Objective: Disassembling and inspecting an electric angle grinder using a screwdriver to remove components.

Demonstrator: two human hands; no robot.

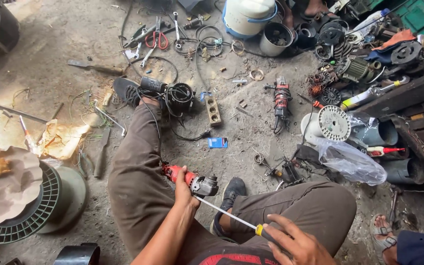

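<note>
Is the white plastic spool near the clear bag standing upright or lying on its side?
Lying on its side: the white plastic spool rests on the dirt floor with its round perforated flange facing outward, beside the clear plastic bag.

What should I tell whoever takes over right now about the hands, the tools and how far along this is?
Left hand: gripping the red angle grinder, steadied on the left thigh.
Right hand: holding the yellow-handled screwdriver, tip at the grinder's grey metal head.
Done: cannot tell; no removed parts visible beside it.
Left: whatever the screwdriver is working on at the head; the grinder looks still assembled.
</note>
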